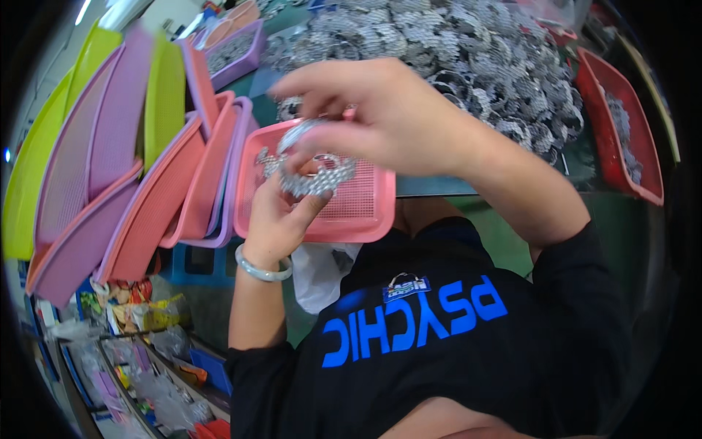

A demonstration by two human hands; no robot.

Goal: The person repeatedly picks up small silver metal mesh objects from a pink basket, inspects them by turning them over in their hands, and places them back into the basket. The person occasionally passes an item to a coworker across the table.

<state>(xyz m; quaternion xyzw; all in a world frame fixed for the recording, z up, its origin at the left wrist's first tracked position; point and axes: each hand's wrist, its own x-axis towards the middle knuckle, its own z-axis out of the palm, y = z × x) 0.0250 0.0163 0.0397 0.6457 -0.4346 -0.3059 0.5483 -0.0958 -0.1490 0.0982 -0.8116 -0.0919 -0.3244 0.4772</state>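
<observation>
My left hand (281,216), with a pale bangle on its wrist, is closed on a silvery, scale-textured metal ring piece (322,178). Both are over a pink mesh basket (365,233) at the table's near edge. Just above hangs my right hand (373,110), its fingers curved and smeared by motion. A second silvery curved piece (296,134) shows by the right thumb; whether that hand grips it is unclear. More small silvery bits (269,159) show at the basket's left side, partly behind the left hand.
A large heap of silvery ring pieces (453,55) covers the table's far side. At the right stands a red basket (647,172) with grey parts. Nested green, purple and pink baskets (157,183) lean at the left. A purple bin (245,62) with small parts stands behind them.
</observation>
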